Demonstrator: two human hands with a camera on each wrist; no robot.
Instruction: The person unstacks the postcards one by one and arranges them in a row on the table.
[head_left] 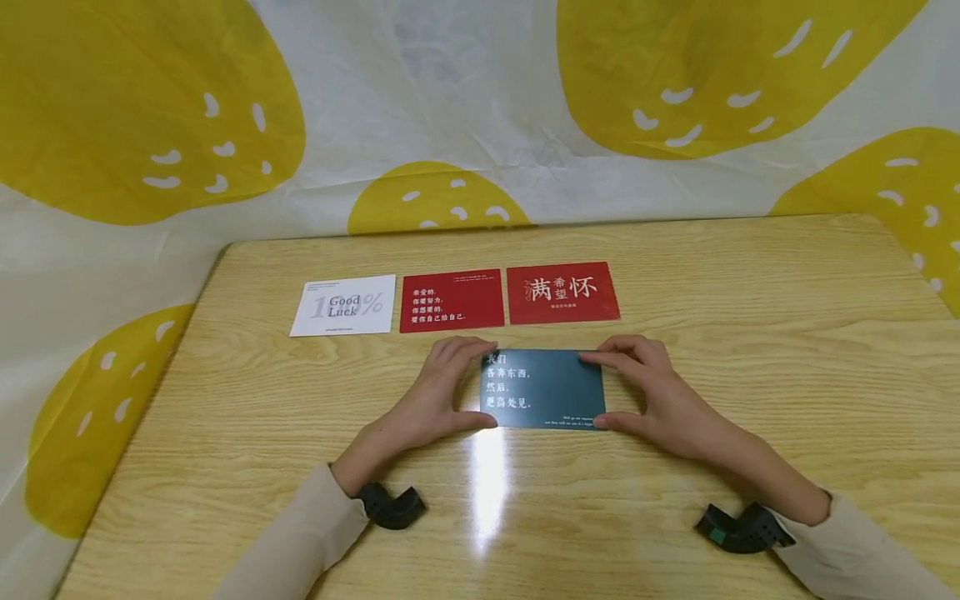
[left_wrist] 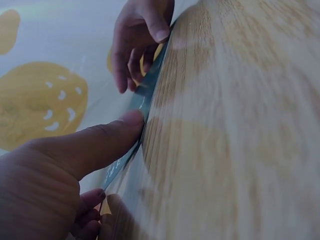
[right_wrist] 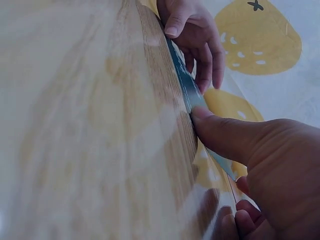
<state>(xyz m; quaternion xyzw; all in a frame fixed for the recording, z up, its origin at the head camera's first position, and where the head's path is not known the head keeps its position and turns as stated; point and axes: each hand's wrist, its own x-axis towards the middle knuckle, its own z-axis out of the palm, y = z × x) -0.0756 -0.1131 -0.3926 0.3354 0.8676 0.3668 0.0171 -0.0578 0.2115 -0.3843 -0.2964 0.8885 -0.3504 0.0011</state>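
A dark teal card point(head_left: 558, 387) with white Chinese writing lies level between both hands, close over the wooden table. My left hand point(head_left: 431, 392) grips its left end, thumb at the near corner and fingertips at the far one. At the opposite end, my right hand point(head_left: 663, 404) holds the card's right corners the same way, thumb near and index finger far. Seen from the left wrist, the teal card point(left_wrist: 150, 90) shows edge-on, with the left thumb point(left_wrist: 117, 132) on its near edge. The right wrist view has the right thumb point(right_wrist: 225, 132) against that edge too.
Behind the teal card lies a row of three cards: a white "Good Luck" card point(head_left: 315, 321), a red card point(head_left: 480, 304) with several lines of writing, and another red card point(head_left: 525, 312) with large characters. A yellow-patterned cloth point(head_left: 427, 92) hangs past the table's point(head_left: 750, 275) far edge.
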